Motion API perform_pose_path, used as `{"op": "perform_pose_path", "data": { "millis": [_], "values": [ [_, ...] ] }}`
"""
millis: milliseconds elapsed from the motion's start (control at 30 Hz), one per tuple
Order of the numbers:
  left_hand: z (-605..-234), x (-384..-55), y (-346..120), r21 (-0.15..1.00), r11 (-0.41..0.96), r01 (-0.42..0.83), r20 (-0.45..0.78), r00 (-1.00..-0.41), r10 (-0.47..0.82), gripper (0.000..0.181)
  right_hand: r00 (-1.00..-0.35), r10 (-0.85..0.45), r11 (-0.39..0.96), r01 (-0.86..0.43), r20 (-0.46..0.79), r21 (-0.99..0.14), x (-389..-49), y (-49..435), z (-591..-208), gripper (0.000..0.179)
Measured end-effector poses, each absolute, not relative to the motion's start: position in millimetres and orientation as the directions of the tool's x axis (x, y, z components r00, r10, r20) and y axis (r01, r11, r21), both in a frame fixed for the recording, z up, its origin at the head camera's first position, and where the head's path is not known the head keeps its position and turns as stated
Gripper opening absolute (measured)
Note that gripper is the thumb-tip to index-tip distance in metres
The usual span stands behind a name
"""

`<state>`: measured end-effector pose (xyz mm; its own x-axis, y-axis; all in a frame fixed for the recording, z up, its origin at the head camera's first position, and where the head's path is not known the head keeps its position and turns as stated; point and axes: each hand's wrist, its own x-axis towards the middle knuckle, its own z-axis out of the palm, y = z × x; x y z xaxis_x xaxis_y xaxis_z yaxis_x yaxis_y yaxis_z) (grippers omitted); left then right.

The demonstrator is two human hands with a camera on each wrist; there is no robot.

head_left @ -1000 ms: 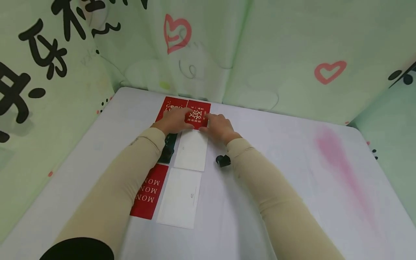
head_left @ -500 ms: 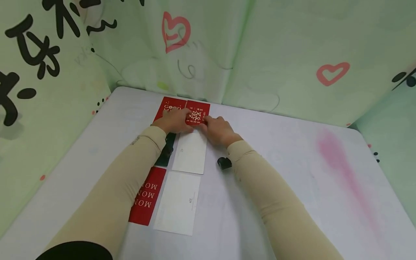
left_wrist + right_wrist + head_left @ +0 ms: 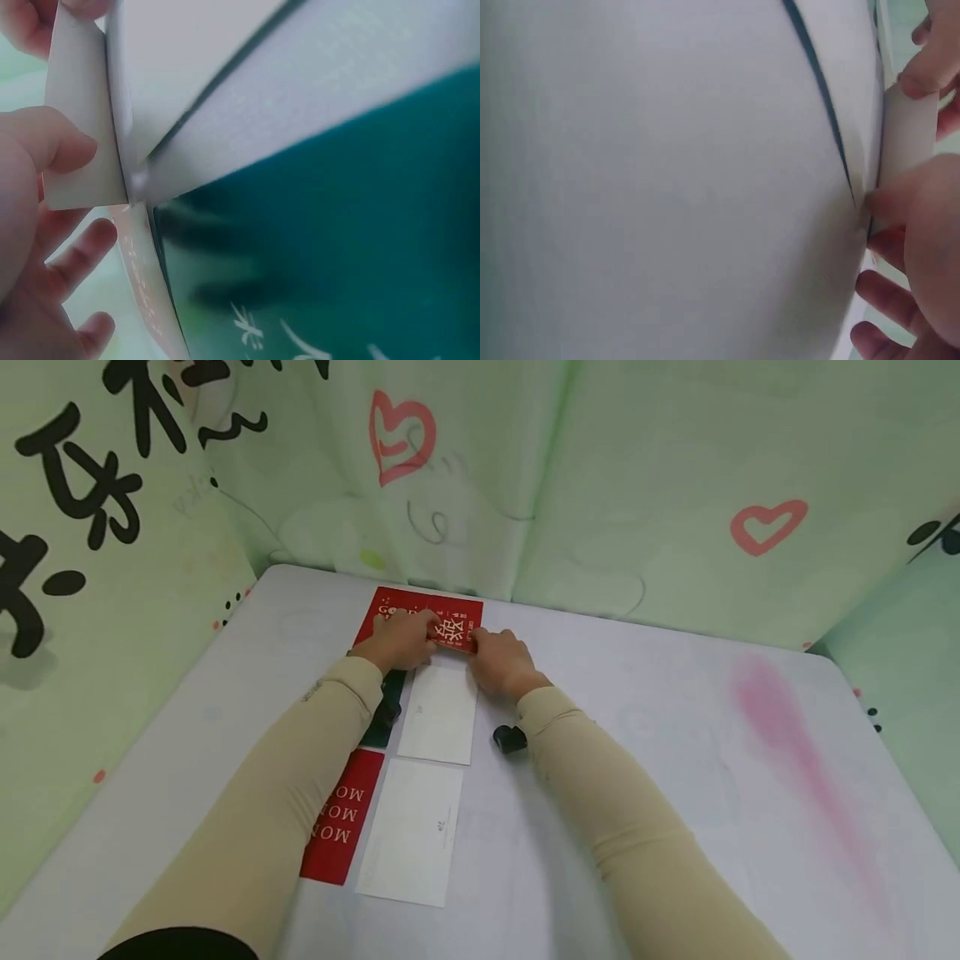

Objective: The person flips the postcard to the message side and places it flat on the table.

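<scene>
At the table's far edge, a red card [image 3: 454, 625] with a large white Chinese character is pinched between both hands, its near edge raised. My left hand [image 3: 397, 639] grips its left side. In the left wrist view the left thumb presses on the card's pale back [image 3: 84, 169]. Its right side is held by my right hand [image 3: 502, 662], with the back of the card [image 3: 909, 127] also showing in the right wrist view. Left of it, a red card [image 3: 397, 599] lettered "GOOD" lies partly under the left hand. Just nearer lies a white card [image 3: 438, 717] face down.
A dark green card [image 3: 377, 731] lies left of the white one, half hidden by the left sleeve. Closer in are a red card [image 3: 343, 827] reading "MON" and another white card [image 3: 411, 831]. The table [image 3: 637, 735] ends at a pale green curtain [image 3: 637, 527].
The red card's near edge has come up off the table, and it has shifted slightly left against the "GOOD" card. Both hands stay at its sides.
</scene>
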<state>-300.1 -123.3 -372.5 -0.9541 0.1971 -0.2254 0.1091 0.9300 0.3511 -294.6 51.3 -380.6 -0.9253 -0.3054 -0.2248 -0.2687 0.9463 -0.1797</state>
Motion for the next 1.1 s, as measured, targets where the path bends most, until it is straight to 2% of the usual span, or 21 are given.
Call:
{"op": "perform_pose_path", "data": {
  "millis": [100,267,400,567,667,767,933,1100],
  "values": [
    [-371,-296,-124,0.348,0.93,0.119,-0.227,-0.952,0.206,0.06,-0.925,-0.313,0.946,-0.283,-0.216,-0.157,-293,48,-380,0.04],
    [-370,-293,-123,0.385,0.916,0.111,-0.194,-0.961,0.198,0.06,-0.936,-0.294,0.95,-0.264,-0.194,-0.166,-291,53,-377,0.046],
    [-369,-290,-126,0.486,0.869,0.092,-0.156,-0.969,0.19,0.061,-0.952,-0.276,0.93,-0.229,-0.133,-0.289,-286,60,-374,0.048],
    [-360,-286,-132,0.707,0.697,0.117,-0.063,-0.972,0.228,0.055,-0.95,-0.296,0.796,-0.305,0.105,-0.523,-280,71,-366,0.041],
    [-354,-285,-136,0.785,0.599,0.157,0.032,-0.976,0.215,0.049,-0.931,-0.284,0.715,-0.365,0.228,-0.596,-279,75,-365,0.038],
    [-352,-284,-137,0.812,0.55,0.196,0.111,-0.977,0.184,0.05,-0.921,-0.241,0.642,-0.388,0.306,-0.662,-279,75,-364,0.037],
    [-358,-282,-134,0.813,0.553,0.183,0.122,-0.982,0.146,0.053,-0.923,-0.132,0.534,-0.373,0.361,-0.759,-278,72,-361,0.039],
    [-363,-280,-128,0.837,0.52,0.173,0.144,-0.985,0.095,0.054,-0.922,-0.019,0.516,-0.34,0.387,-0.786,-279,71,-359,0.022]
  ]
}}
